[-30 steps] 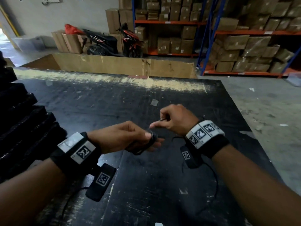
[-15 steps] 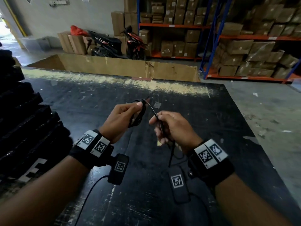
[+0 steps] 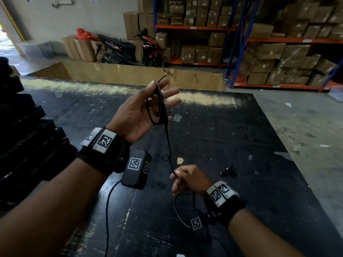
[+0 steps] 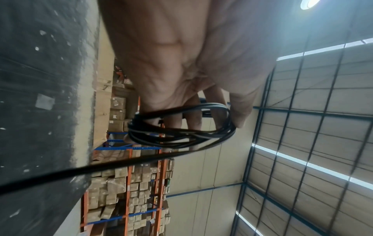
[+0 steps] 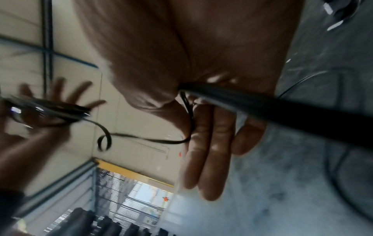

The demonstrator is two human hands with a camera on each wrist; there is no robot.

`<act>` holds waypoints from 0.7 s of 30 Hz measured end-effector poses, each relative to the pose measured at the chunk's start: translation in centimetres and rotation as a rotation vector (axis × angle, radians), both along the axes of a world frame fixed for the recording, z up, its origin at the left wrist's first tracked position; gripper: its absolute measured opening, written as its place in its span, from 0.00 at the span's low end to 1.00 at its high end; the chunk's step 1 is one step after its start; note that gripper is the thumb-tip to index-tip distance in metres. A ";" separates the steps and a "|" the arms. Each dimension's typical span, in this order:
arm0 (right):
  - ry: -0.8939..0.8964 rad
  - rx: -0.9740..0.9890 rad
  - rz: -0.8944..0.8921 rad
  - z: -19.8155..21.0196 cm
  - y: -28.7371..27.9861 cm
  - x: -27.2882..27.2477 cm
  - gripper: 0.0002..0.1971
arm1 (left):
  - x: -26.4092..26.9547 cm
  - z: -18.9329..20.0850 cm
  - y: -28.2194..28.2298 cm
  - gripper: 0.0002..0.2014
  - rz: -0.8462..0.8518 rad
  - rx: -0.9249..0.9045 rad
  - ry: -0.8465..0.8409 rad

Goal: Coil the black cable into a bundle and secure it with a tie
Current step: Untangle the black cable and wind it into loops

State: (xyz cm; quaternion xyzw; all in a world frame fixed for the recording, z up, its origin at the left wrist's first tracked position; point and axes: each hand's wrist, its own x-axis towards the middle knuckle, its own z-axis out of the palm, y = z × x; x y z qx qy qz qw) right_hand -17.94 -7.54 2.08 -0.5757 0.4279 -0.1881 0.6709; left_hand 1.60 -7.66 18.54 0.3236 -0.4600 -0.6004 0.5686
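Observation:
My left hand (image 3: 157, 89) is raised over the black table with its palm turned toward me and its fingers spread. Its thumb pinches a small coil of the black cable (image 3: 157, 106) against the index finger. In the left wrist view the coil (image 4: 181, 132) shows several loops held under the thumb tip. A loose strand (image 3: 168, 143) runs down from the coil to my right hand (image 3: 178, 175), which is lower and nearer to me and pinches it. The right wrist view shows the strand (image 5: 141, 137) passing between thumb and fingers. No tie can be made out.
The scuffed black table (image 3: 241, 145) spreads under both hands, with a small black scrap (image 3: 227, 171) right of my right hand. A stack of black items (image 3: 22, 127) lines the left edge. A cardboard box (image 3: 130, 73) stands beyond the far edge, with carton shelves (image 3: 278, 52) behind it.
My left hand has risen and turned palm up with fingers spread, lifting the coil. My right hand has dropped down and toward me along the strand, which now stretches between them.

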 end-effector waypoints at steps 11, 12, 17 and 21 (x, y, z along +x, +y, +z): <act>0.545 -0.449 -0.159 -1.8 -4.3 -1.0 0.09 | -0.7 -1.4 -0.6 0.18 -0.009 0.039 -0.022; 0.536 -0.514 -0.227 -0.5 -4.6 -1.1 0.11 | -0.7 -1.7 -0.8 0.18 -0.002 0.043 -0.033; -0.150 -0.410 -0.454 6.5 -4.7 -0.4 0.16 | -0.4 -2.5 -1.3 0.20 0.054 0.040 -0.089; -0.291 -0.198 -0.154 8.0 -1.8 1.2 0.20 | -0.4 -2.6 -1.7 0.20 0.083 0.032 -0.110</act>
